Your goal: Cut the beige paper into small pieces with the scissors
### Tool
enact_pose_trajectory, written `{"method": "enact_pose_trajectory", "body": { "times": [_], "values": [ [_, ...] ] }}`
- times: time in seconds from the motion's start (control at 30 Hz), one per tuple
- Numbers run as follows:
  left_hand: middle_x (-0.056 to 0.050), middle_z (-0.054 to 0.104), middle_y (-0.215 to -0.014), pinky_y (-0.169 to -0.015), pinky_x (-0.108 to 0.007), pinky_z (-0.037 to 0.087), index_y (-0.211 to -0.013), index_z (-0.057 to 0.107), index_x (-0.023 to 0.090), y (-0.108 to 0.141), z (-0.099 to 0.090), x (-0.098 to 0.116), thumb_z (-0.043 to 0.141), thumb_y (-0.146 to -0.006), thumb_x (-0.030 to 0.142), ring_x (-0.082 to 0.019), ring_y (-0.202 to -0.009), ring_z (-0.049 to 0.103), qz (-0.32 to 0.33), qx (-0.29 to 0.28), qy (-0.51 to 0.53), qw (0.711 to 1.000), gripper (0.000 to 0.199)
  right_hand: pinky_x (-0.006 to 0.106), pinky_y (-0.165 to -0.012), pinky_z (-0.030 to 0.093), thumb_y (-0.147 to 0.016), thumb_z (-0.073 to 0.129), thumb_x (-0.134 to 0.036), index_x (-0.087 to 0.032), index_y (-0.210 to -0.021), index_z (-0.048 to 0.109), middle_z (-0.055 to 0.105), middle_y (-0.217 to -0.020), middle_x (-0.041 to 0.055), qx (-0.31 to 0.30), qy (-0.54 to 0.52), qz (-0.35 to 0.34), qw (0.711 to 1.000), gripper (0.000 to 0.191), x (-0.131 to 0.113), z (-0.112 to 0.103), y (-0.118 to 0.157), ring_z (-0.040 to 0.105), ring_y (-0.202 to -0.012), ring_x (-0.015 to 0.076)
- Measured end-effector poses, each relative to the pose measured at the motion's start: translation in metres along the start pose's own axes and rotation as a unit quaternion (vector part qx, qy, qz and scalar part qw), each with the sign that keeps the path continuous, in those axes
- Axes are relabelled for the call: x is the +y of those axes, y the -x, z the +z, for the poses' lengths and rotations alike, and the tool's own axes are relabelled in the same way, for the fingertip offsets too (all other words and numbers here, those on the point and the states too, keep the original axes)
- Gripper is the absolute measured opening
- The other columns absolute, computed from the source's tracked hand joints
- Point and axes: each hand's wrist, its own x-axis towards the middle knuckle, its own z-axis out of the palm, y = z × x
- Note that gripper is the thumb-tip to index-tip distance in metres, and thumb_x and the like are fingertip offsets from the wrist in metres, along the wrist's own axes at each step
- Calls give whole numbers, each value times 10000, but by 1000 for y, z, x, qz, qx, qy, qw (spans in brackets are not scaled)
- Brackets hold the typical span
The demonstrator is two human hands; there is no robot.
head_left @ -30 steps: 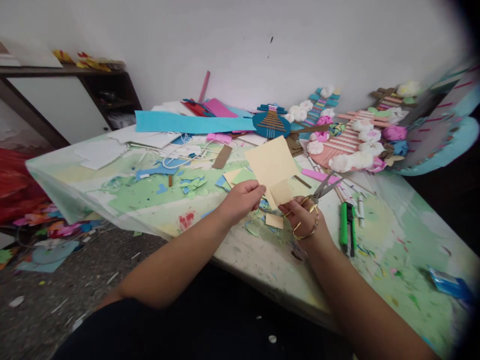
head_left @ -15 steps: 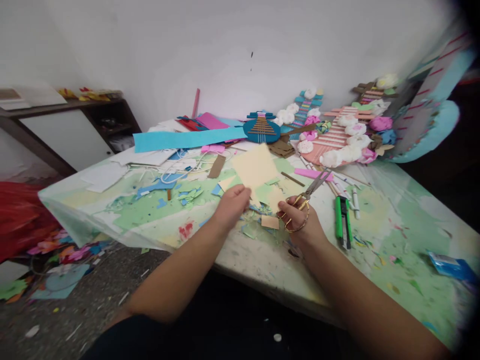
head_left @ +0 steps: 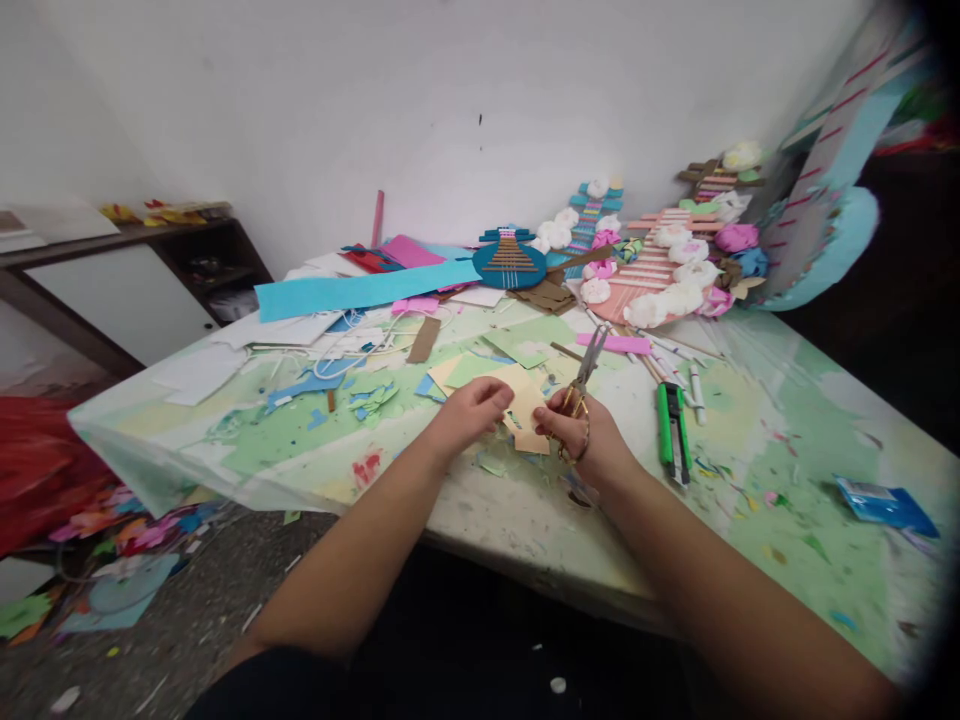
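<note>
My left hand [head_left: 474,412] is closed, its fingers bent at the edge of a pale yellow sheet of paper [head_left: 527,392]. The fingertips partly cover the sheet's near left side. In my right hand [head_left: 581,432] is a pair of scissors [head_left: 586,370] with gold handles. Its grey blades point up and away from me, slightly parted. My right thumb lies close to the sheet's right edge. Beneath and around both hands are paper scraps, among them a green piece [head_left: 529,343] behind the sheet and a small tan piece [head_left: 532,440] in front.
A green utility knife [head_left: 673,435] lies right of my right hand, near several white markers [head_left: 697,392]. Behind are a blue paper strip [head_left: 367,291], a blue lute-shaped craft [head_left: 510,262] and a pink one with paper flowers [head_left: 652,270]. A blue packet [head_left: 885,503] lies far right.
The yellow sheet, raised before, is now lower and flatter between my hands. The scissors have turned more upright. The view has shifted slightly to the right.
</note>
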Motion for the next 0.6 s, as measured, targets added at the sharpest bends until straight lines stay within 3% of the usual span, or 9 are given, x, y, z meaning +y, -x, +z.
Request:
{"method": "enact_pose_trajectory", "body": {
  "times": [0.07,0.1,0.2,0.27,0.4,0.5,0.57,0.6],
  "values": [
    [2,514,-653,-514,-206,403,-710,535,138,-2,6,-1,507,-620,370,-75,-536,476,-3,-46,23,999,250,244,-484,349,-585,539,-353,-182,-665,416,485,-563,-27,2,151,-25,988,226,-2,-4,0,477,-508,109],
    [2,507,-616,-507,-209,409,-680,537,130,-3,7,-2,520,-612,356,-75,-520,473,-18,-41,34,998,237,244,-473,330,-590,524,-377,-183,-647,438,491,-561,-17,16,251,-48,967,220,-3,-9,-2,462,-510,113],
    [3,501,-601,-485,-206,421,-658,526,123,-8,6,-7,548,-594,313,-70,-508,470,-57,16,100,993,202,247,-439,272,-583,504,-435,-187,-599,454,486,-539,13,118,472,-67,871,253,-1,-29,-8,433,-492,123],
    [-4,511,-624,-473,-198,424,-671,521,121,-10,2,-9,553,-592,287,-69,-518,475,-75,38,143,986,187,250,-408,236,-573,507,-442,-186,-541,447,459,-490,27,110,569,-8,815,265,3,-44,-13,408,-441,119],
    [-7,516,-624,-423,-172,399,-693,526,126,-10,-2,-9,535,-596,222,-61,-501,466,-101,32,158,982,137,262,-410,234,-583,524,-362,-168,-457,458,433,-436,43,92,594,1,800,240,7,-59,-16,428,-428,127],
    [4,511,-603,-401,-156,374,-706,536,133,-9,-1,-8,523,-603,193,-46,-469,451,-110,29,154,982,120,299,-472,301,-652,470,-329,-148,-569,553,508,-549,90,97,598,-34,795,215,2,-52,-13,498,-566,187],
    [9,508,-582,-394,-157,363,-706,538,129,-8,1,-8,540,-598,198,-40,-445,444,-115,21,174,978,129,321,-587,356,-701,432,-307,-172,-746,590,557,-734,102,86,588,-94,799,213,-2,-40,-10,507,-729,200],
    [9,509,-575,-395,-160,363,-707,539,125,-7,2,-7,554,-592,202,-39,-439,445,-118,11,187,975,140,322,-653,367,-710,435,-280,-183,-858,582,555,-855,105,52,552,-191,810,229,-3,-33,-8,493,-811,196]
  ]
}}
